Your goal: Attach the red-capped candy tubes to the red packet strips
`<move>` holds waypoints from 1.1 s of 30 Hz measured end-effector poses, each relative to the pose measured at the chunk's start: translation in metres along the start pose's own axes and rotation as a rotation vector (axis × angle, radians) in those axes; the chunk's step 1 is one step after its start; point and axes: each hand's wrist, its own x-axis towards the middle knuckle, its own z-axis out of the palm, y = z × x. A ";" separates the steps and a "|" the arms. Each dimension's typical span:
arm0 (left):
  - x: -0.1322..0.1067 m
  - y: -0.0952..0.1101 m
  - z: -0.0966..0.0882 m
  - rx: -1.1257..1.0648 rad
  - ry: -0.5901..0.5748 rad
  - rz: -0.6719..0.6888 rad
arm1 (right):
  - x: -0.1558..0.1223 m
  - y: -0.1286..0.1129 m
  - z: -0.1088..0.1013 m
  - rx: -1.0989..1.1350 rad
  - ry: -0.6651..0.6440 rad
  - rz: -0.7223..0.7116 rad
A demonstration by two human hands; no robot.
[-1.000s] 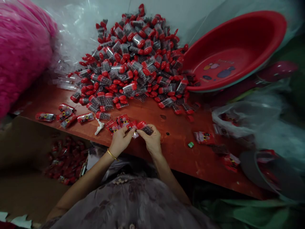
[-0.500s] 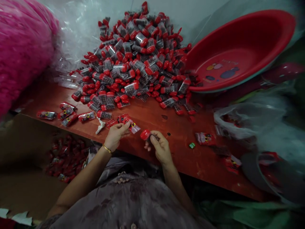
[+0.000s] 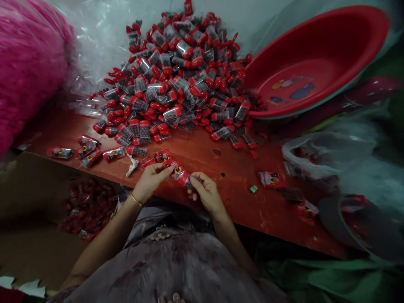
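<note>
Table (image 3: 240,202) carries a large pile (image 3: 179,71) of red-capped tubes at the back, with a red basin (image 3: 315,59) tilted just beside it on the right. At the near edge, the left hand (image 3: 150,179) pinches a printed packet (image 3: 173,167). The right hand (image 3: 206,194) is curled around a tube (image 3: 184,178), red cap touching the packet's end; whether it is inside cannot be told.

Setting. My bench (image 3: 195,151), a red-brown wooden top, runs before me from left to lower right. Beyond its far edge stands a pale grey wall (image 3: 252,21), veiled toward the far left corner by clear plastic sheeting (image 3: 94,38). A cardboard box (image 3: 38,185) sits below the near left edge, and green material (image 3: 331,273) below the near right. Light is dim.
</note>
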 end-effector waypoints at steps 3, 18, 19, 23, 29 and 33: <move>0.001 -0.010 0.003 0.023 0.007 0.078 | 0.002 0.003 0.003 0.047 -0.048 0.030; 0.003 -0.041 0.026 -0.100 0.174 0.056 | 0.011 0.005 0.013 -0.051 0.064 -0.083; 0.003 -0.040 0.026 -0.116 0.166 0.050 | 0.013 0.005 0.013 -0.037 0.041 -0.070; 0.005 -0.032 0.025 -0.138 0.130 0.000 | 0.015 0.003 0.013 -0.030 0.049 -0.088; 0.007 -0.026 0.024 -0.149 0.084 0.001 | 0.011 0.003 0.014 0.066 -0.166 -0.071; 0.008 -0.030 0.025 -0.124 0.105 0.006 | 0.013 0.006 0.020 -0.012 -0.072 -0.110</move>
